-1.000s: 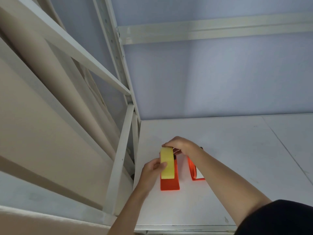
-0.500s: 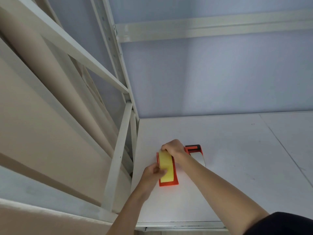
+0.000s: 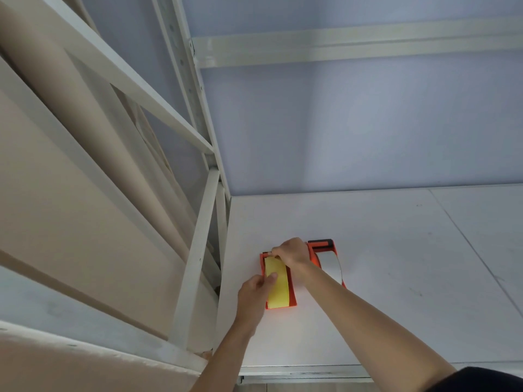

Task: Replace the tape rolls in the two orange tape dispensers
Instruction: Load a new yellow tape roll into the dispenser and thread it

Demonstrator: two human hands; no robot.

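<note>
Two orange tape dispensers lie side by side on the white shelf board [image 3: 396,264]. The left dispenser [image 3: 292,290] carries a yellow tape roll [image 3: 278,290]. My left hand [image 3: 254,290] grips that roll from the left, thumb pressed on its face. My right hand [image 3: 291,253] pinches the yellow tape's free end at the dispenser's far end. The right dispenser [image 3: 321,246] holds a clear, silvery roll [image 3: 331,268] and is partly hidden by my right wrist.
A cream metal rack upright [image 3: 215,176] and diagonal braces [image 3: 195,264] stand just left of the dispensers. A crossbeam [image 3: 353,49] runs overhead. A blue-grey wall [image 3: 353,123] backs the shelf. The shelf's front edge [image 3: 311,369] is near my arms.
The left dispenser with the yellow roll went from standing tilted to lying flat on the shelf. My right hand shifted to its far end, uncovering the right dispenser and its clear roll.
</note>
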